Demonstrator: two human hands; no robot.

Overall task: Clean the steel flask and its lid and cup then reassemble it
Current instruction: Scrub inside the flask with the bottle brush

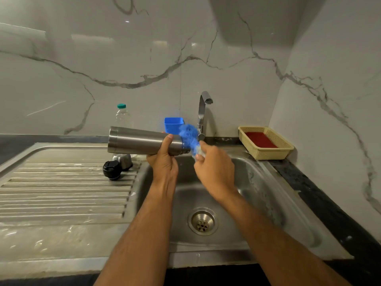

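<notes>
Nearest the camera, the steel sink [268, 195] basin sits with its drain [202, 221] straight below, and the ribbed draining board [61, 195] runs off to the left. Above the basin, the left hand [164, 159] has its grip wrapped around the steel flask [140, 142], thumb over the top, holding it on its side with the open mouth pointing right. The right hand [214, 168] pinches a blue scrubber [188, 136], blurred, right at the flask's mouth. On the draining board, just left of the basin, the black lid [112, 170] lies touching the steel cup [122, 159] behind it. Further back on the tabletop stand a clear bottle [122, 116] with a green cap, a blue tub [173, 124] and the tap [203, 112]. Off right, a yellow basket [268, 151] holds something red.
</notes>
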